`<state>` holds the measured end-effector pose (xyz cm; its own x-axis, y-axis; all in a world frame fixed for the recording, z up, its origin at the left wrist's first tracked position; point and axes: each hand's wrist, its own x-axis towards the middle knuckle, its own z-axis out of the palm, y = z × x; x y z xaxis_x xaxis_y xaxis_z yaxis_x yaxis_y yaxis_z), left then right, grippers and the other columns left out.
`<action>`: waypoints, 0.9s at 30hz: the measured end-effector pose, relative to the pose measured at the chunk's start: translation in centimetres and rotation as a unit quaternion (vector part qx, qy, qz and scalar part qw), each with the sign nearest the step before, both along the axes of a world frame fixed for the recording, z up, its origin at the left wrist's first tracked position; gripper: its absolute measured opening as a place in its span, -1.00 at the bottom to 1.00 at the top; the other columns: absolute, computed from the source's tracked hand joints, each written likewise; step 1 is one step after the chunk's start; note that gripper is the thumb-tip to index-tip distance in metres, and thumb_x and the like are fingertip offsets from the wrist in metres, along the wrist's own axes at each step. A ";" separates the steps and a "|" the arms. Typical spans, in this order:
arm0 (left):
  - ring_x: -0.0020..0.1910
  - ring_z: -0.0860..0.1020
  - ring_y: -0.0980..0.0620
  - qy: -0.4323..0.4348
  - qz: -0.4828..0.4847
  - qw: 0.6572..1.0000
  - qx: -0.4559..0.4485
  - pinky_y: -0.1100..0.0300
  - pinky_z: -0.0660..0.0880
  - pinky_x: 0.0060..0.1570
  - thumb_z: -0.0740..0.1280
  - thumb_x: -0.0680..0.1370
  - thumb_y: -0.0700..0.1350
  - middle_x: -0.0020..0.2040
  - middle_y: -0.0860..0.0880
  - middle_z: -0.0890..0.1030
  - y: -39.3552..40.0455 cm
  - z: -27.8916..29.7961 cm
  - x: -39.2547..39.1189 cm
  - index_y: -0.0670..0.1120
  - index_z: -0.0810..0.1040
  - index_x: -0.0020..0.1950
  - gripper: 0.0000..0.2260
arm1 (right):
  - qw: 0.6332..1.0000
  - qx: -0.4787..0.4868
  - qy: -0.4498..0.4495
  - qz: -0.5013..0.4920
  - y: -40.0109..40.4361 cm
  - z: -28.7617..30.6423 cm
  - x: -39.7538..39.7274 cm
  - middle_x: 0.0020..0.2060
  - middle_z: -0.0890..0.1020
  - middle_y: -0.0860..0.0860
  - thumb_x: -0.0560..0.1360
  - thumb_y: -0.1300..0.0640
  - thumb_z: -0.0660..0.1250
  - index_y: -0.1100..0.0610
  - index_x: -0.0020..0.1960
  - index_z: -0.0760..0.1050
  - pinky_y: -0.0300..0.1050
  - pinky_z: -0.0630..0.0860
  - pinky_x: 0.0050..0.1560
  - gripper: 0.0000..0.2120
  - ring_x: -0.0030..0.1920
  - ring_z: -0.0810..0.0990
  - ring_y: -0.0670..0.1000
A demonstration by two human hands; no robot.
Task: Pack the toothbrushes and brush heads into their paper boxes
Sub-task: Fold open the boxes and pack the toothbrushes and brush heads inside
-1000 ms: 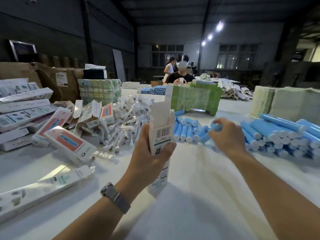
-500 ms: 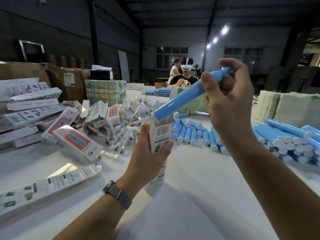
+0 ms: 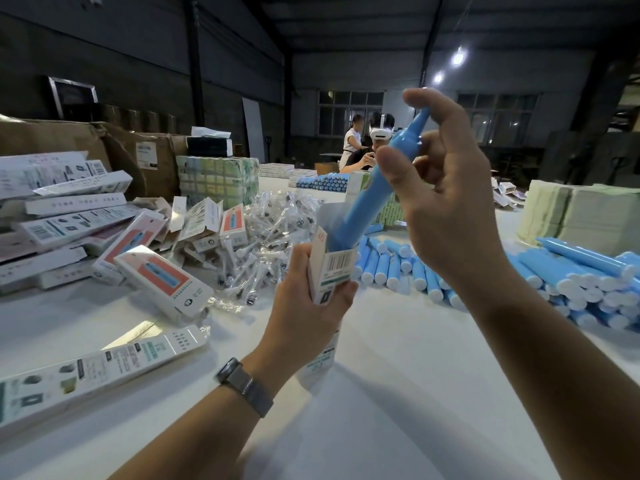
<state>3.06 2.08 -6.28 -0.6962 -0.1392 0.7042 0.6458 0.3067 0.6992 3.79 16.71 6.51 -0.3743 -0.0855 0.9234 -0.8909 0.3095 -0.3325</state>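
Observation:
My left hand [image 3: 304, 306] grips a white paper box [image 3: 330, 271] upright, its top flap open. My right hand [image 3: 446, 202] pinches the upper end of a blue toothbrush handle [image 3: 374, 188]; the handle tilts and its lower end sits inside the box mouth. Rows of blue toothbrush handles [image 3: 398, 265] lie on the white table [image 3: 398, 393] behind the box, with a bigger pile [image 3: 581, 282] at the right. A heap of bagged brush heads [image 3: 266, 237] lies left of the box.
Packed and flat boxes [image 3: 156, 275] are piled at the left, one long box [image 3: 97, 368] near the front edge. Green cartons [image 3: 218, 178] and stacked paper [image 3: 581, 216] stand farther back. Two people are at the table's far end.
My right hand picked a blue handle off the pile, lifted it and brought its lower end into the open box. The left hand kept the box upright.

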 end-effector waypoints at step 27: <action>-0.17 0.58 0.16 0.059 0.129 0.989 0.033 0.14 0.57 -0.25 0.39 0.48 0.00 -0.04 0.26 0.56 -1.0 0.3 -0.3 0.16 0.30 0.06 -0.71 | 0.975 -0.098 -0.169 0.106 -4.0 -6.9 -4.4 -0.11 0.58 -0.12 0.53 0.03 0.23 -0.18 0.07 0.56 -0.21 0.50 -0.24 -0.80 -0.14 0.56 -0.06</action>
<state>2.79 1.03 -5.98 -0.5455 -0.3500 0.7616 0.6301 0.4280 0.6479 -0.59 12.73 -0.43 -0.6538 -0.0282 0.7562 -0.7567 0.0319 -0.6530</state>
